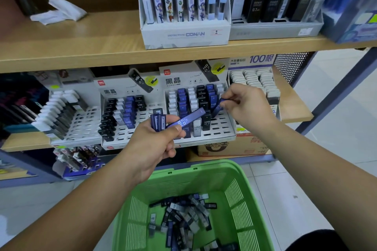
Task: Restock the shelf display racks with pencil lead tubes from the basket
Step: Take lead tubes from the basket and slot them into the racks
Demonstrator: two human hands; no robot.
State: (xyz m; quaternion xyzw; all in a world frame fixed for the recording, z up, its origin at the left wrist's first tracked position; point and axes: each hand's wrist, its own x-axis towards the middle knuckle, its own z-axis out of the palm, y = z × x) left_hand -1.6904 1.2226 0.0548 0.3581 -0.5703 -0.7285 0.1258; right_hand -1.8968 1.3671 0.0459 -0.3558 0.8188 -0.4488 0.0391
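My left hand (157,144) grips a bunch of blue pencil lead tubes (161,121) in front of the lower shelf; one tube marked HB 0.7 (188,118) sticks out to the right. My right hand (242,104) pinches a single blue tube (217,106) at the right side of the right display rack (224,130), which holds rows of white, blue and black tubes. A second rack (124,138) stands to its left, partly filled. Below my arms the green basket (240,191) holds several loose tubes (183,216).
The upper wooden shelf (102,47) carries a Detective Conan lead box (185,34) and a grey tray of black leads (275,28). Another white rack (81,124) stands at lower left, a box of white cases (255,79) at right. A blue metal shelf post (336,87) slants at right.
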